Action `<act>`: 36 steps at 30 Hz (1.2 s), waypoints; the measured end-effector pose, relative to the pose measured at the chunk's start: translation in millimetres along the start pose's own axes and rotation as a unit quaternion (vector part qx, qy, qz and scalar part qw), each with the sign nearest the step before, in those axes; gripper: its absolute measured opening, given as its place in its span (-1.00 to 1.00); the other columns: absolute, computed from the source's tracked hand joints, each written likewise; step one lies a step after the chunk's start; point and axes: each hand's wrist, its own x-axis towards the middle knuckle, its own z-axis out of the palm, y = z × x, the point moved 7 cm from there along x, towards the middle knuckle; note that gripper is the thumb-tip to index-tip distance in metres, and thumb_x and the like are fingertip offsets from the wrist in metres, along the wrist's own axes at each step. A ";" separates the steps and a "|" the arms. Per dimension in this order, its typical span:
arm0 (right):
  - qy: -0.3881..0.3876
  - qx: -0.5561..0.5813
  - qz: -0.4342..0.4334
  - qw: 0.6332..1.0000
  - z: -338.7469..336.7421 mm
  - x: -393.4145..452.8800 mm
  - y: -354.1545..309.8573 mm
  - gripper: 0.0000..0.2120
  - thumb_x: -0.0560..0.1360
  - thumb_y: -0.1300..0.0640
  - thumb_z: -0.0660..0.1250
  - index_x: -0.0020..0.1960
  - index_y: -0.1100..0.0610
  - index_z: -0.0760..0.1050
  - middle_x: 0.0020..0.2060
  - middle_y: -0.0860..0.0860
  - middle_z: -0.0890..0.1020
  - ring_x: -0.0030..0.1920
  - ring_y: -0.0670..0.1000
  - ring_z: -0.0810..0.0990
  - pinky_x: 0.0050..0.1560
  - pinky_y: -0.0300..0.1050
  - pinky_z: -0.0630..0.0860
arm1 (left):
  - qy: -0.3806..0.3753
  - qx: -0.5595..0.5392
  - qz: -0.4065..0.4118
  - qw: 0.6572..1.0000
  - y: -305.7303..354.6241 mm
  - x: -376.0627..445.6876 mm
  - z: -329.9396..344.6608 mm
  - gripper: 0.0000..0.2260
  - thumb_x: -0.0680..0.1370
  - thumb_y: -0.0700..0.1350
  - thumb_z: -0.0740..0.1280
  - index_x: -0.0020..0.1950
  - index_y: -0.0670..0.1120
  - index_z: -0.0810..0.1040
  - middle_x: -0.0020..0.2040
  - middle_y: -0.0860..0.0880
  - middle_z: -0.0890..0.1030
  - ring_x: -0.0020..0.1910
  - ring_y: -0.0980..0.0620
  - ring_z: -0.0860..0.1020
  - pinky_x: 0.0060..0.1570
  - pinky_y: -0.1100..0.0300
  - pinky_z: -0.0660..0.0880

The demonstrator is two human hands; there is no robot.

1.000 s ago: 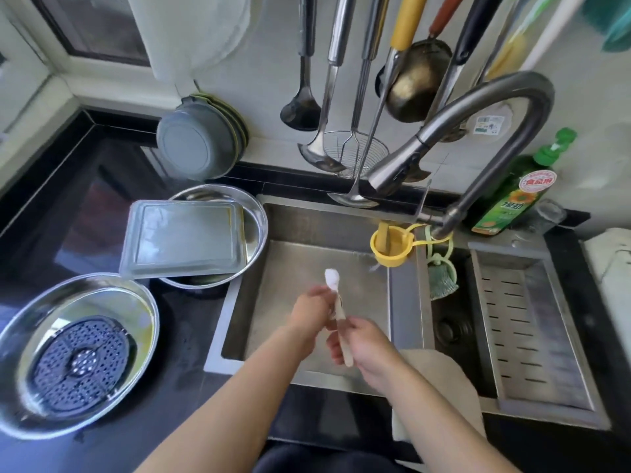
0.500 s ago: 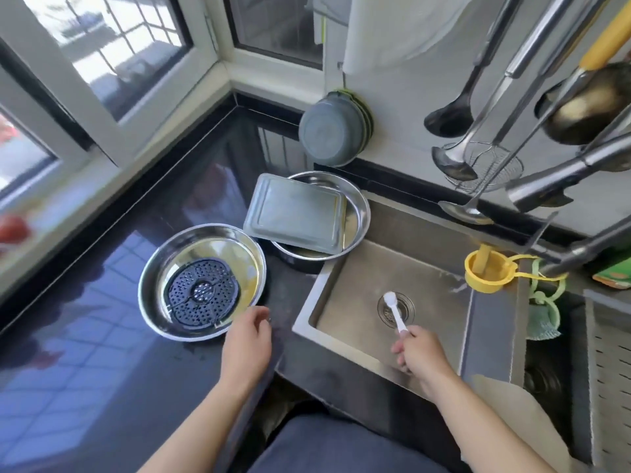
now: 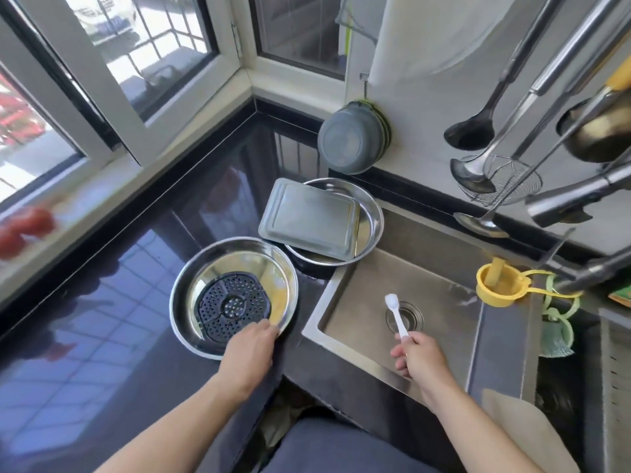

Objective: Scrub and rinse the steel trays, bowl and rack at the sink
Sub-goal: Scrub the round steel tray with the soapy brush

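A round steel tray (image 3: 205,268) sits on the black counter left of the sink, with a dark perforated rack (image 3: 232,306) lying in it. My left hand (image 3: 251,349) grips the tray's near rim. Behind it a steel bowl (image 3: 370,206) holds a rectangular steel tray (image 3: 309,218) lying across its top. My right hand (image 3: 418,355) holds a white brush (image 3: 396,314) over the steel sink (image 3: 440,285), bristles pointing away from me above the drain.
The faucet spout (image 3: 573,196) reaches over the sink from the right. A yellow cup holder (image 3: 496,285) and green cloth (image 3: 556,332) hang at the sink's divider. Ladles and a skimmer (image 3: 505,179) hang on the wall. A grey lid (image 3: 351,141) leans by the backsplash.
My left hand let go of the brush, moved left and took hold of the round tray's rim. The view swung left toward the counter. My right hand keeps the brush over the sink.
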 end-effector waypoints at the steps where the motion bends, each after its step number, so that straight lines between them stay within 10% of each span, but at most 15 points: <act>1: 0.003 0.005 0.002 1.000 -3.3 0.2 2.2 -0.78 0.70 0.27 0.09 0.05 0.24 0.51 -0.26 0.15 0.55 -0.44 0.01 0.41 -0.45 -0.16 0.35 | -0.006 -0.003 0.019 1.000 14.0 0.5 4.2 -0.69 0.18 -0.36 0.51 -0.27 -0.04 0.51 -0.31 0.00 0.50 -0.35 -0.08 0.56 -0.47 0.05 0.47; 10: 0.009 0.017 0.000 1.000 -16.7 -0.6 -2.6 -0.77 0.71 0.26 0.09 0.04 0.23 0.52 -0.27 0.14 0.56 -0.42 0.01 0.42 -0.41 -0.14 0.38 | -0.030 0.003 0.000 1.000 79.4 37.0 -12.9 -0.76 0.61 -0.33 0.16 0.19 -0.14 0.53 0.14 -0.11 0.54 0.15 -0.16 0.55 0.06 -0.05 0.53; 18: 0.007 0.017 0.002 1.000 -23.8 -2.9 -0.6 -0.77 0.70 0.25 0.10 0.03 0.22 0.53 -0.28 0.12 0.57 -0.41 0.02 0.44 -0.36 -0.11 0.39 | 0.041 -0.243 -0.070 0.967 20.7 40.6 -29.6 -0.71 0.66 -0.01 0.20 -0.22 -0.07 0.51 -0.23 -0.03 0.56 -0.15 -0.09 0.53 -0.14 -0.02 0.47; 20: 0.013 0.015 0.005 1.000 -25.5 -3.3 2.4 -0.77 0.70 0.25 0.11 0.04 0.22 0.54 -0.28 0.12 0.57 -0.41 0.02 0.44 -0.37 -0.12 0.39 | 0.074 -0.260 -0.160 0.950 -20.2 41.8 -35.5 -0.80 0.63 -0.11 0.24 -0.02 -0.11 0.65 -0.03 -0.16 0.64 0.02 -0.18 0.57 0.05 -0.06 0.51; 23: 0.013 0.015 0.007 1.000 -23.0 -4.5 3.6 -0.78 0.70 0.24 0.11 0.04 0.22 0.54 -0.26 0.13 0.57 -0.39 0.02 0.45 -0.37 -0.12 0.39 | -0.010 -0.203 -0.287 0.936 -70.0 57.9 -25.0 -0.57 0.61 -0.07 0.28 0.44 -0.21 0.46 0.37 -0.35 0.45 0.37 -0.34 0.40 0.42 -0.13 0.35; 36: 0.044 0.014 0.013 0.999 -35.4 -8.7 6.5 -0.77 0.70 0.24 0.13 0.02 0.19 0.55 -0.26 0.13 0.58 -0.38 0.04 0.46 -0.35 -0.10 0.42 | -0.121 -0.101 -0.250 0.955 -62.0 102.2 -19.7 0.02 0.40 0.23 0.58 0.64 -0.07 0.08 0.53 -0.26 0.30 0.53 -0.26 0.29 0.43 -0.18 0.36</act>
